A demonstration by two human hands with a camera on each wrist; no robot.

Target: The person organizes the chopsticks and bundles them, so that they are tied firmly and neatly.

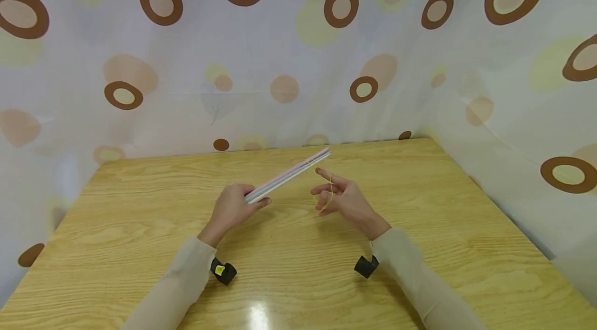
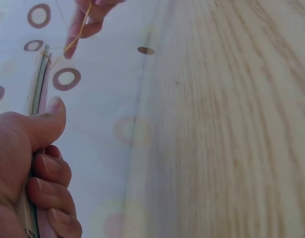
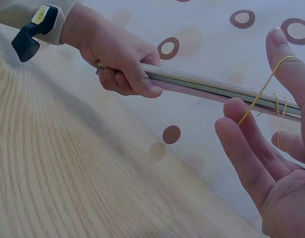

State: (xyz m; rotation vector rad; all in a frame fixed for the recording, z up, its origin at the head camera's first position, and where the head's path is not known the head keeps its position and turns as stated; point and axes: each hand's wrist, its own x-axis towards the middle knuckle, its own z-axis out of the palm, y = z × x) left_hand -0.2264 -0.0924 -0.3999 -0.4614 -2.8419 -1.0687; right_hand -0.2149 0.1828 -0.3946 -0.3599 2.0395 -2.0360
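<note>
My left hand [image 1: 230, 209] grips one end of a slim bundle of long straight sticks [image 1: 288, 175], pink, grey-green and whitish. The bundle slants up to the right above the table. In the left wrist view, the thumb lies along it and the fingers curl around it. Beside its far end is my right hand [image 1: 353, 202], fingers spread. A thin yellow rubber band [image 3: 262, 91] stretches across those spread fingers. Thin yellow strands also cross the bundle near its far end.
Beneath both hands lies a wood-grain table [image 1: 280, 278]. A pale curtain [image 1: 182, 60] with brown and peach circles hangs behind it and along the right side. Small black devices are strapped at the left wrist [image 1: 224, 271] and right wrist [image 1: 366, 267].
</note>
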